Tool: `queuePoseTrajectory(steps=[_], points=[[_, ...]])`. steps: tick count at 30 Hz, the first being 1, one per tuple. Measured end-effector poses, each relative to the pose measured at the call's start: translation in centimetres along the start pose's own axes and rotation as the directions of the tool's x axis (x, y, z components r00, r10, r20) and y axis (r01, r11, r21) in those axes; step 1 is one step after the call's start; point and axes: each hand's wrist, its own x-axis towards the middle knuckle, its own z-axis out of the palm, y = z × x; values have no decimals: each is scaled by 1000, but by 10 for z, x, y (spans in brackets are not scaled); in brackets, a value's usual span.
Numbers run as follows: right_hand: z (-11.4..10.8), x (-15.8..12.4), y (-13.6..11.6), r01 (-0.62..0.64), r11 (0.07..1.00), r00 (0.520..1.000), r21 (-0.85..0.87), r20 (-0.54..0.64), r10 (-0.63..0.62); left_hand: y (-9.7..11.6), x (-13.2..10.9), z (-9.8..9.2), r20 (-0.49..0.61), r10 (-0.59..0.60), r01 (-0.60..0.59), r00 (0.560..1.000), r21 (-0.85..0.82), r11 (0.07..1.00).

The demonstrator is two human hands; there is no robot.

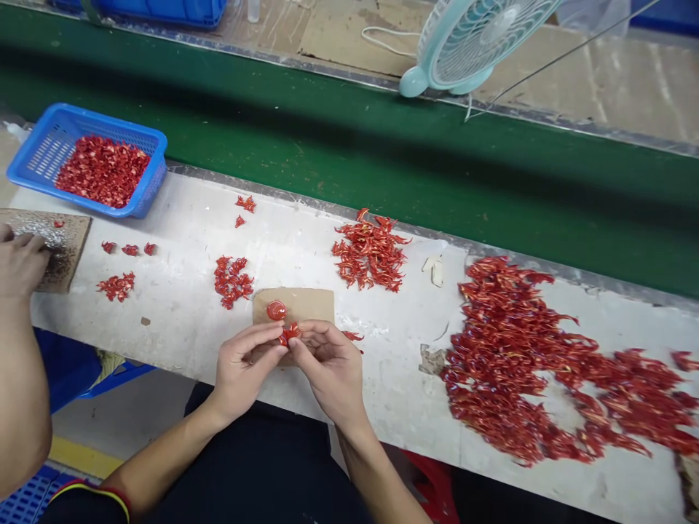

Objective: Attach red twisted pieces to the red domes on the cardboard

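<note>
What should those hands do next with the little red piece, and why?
I'd guess the left hand and right hand should gently lower the small red piece onto the brown cardboard, beside the round red blob. Both hands pinch the piece just above the cardboard, and the blob sits close by.

On the workbench (180, 327), a plastic basket (117, 122) sits at upper left, filled with small twisted pieces (102, 171). A cardboard square (311, 306) lies at centre and a large heap (524, 364) of pieces at right. Behind the bench, beyond a conveyor belt (328, 138), stands a desk fan (470, 51) at upper right.
</note>
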Motion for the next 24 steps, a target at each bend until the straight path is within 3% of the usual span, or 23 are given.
queuePoseTrajectory(steps=[5,8,11,15,17,20,24], points=[[-17,-6,10,-42,999,999,26,-30,43,-1,5,-9,120,113,-134,986,181,974],[-48,-14,18,-14,998,986,-69,-168,2,0,19,-31,22,190,-184,982,377,908],[-88,-26,28,-31,986,943,-165,-332,-26,0,35,-58,-94,253,-140,963,628,766],[-134,-44,44,-52,949,832,-310,-540,-131,-2,50,-74,-113,182,8,977,867,498],[-151,-54,53,-67,933,761,-354,-622,-182,-1,54,-72,-135,126,69,983,900,430],[-172,-69,67,-115,918,671,-380,-711,-210,1,56,-69,-161,55,122,985,893,433],[-197,-86,81,-227,870,525,-437,-807,-269,1,58,-75,-194,16,155,981,825,543]])
